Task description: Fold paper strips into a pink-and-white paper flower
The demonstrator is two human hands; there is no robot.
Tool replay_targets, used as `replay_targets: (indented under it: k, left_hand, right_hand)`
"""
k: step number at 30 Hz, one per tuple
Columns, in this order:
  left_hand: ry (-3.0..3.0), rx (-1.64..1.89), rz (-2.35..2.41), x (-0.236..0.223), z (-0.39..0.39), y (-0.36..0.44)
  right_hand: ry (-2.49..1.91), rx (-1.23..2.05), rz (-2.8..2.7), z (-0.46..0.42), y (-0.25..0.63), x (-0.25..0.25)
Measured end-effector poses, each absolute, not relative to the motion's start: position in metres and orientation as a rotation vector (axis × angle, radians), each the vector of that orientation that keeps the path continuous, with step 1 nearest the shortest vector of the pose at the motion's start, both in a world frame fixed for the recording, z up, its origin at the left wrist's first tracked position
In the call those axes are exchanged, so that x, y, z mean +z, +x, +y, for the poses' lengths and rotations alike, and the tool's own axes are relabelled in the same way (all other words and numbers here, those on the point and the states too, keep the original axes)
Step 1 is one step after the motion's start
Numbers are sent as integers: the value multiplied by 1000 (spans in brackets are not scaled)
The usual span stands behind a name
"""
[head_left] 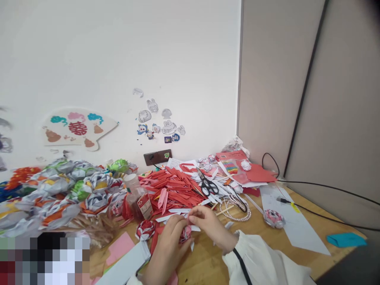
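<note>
A white wall [178, 59] rises behind the table's back edge, and a grey partition [267, 79] stands along the right-hand side. The wooden table [299, 259] is crowded. At its left end, reaching toward the back edge, lies a heap of folded paper flowers [74, 182], mostly white with orange, green and yellow. Nearer the middle of the back edge spreads a pile of red paper strips [175, 186]. A long white sheet [305, 235] lies toward the right-hand edge, and red envelopes [261, 173] lie by the back right corner.

At the middle of the near edge, the left hand [168, 247] is partly closed, its thumb and fingers around a small flower. The right hand [210, 229] comes in from the other side with thumb and fingertips drawn nearly together just above that flower; I cannot tell whether they grip part of it.

A clear jar [135, 198] stands between the heap and the strips. Black-handled scissors [205, 182] rest at the strips' right side, and a string of pale beads [242, 219] loops beyond the right hand. Smallest is the pink-and-white paper flower [186, 234] within the left hand, above the table's near edge.
</note>
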State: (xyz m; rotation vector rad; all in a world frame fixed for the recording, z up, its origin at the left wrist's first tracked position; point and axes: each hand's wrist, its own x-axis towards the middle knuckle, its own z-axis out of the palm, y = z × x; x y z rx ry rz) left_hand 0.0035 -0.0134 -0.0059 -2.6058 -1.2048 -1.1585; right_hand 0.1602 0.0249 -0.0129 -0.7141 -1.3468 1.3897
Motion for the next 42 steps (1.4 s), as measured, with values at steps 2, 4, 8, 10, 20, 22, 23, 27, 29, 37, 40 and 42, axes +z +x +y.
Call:
replay_targets:
  k: [2,4,8,10,20,22,23,27,29,37,40,42]
  left_hand:
    - [-2602,-1162,-1255,-10,-12,3]
    - [-2626,-1154,-1317,-11,-13,3]
    - [-2667,-1140,-1405,-9,-14,5]
    - [-2633,-1135,-1392,-9,-15,8]
    - [-2437,-1167,-1372,4,-16,8]
    - [-2484,-1260,-1464,11,-10,4]
    - [-2532,-1286,-1543,13,-8,3]
    - [-2695,-1330,-1786,13,-2,4]
    - [-2693,-1338,-1822,11,-2,5]
    - [-2656,-1288,-1799,8,-5,5]
    - [-2612,-1195,-1721,9,-8,5]
    - [-2575,-1125,-1682,11,-9,4]
  right_hand:
    - [-775,1304,-1388,30,161,-16]
    - [-796,1276,-1407,33,162,-19]
    - [-777,1320,-1427,35,163,-20]
    - [-772,1341,-1436,36,163,-19]
    - [-829,1177,-1536,31,167,-13]
    - [-799,1148,-1588,29,166,-11]
    - [-783,1154,-1604,28,166,-11]
    - [-790,1175,-1600,27,165,-13]
    - [-817,1195,-1556,28,164,-14]
    - [-820,1241,-1556,31,164,-18]
    - [-802,1256,-1521,31,163,-21]
    - [-795,1269,-1508,31,163,-23]
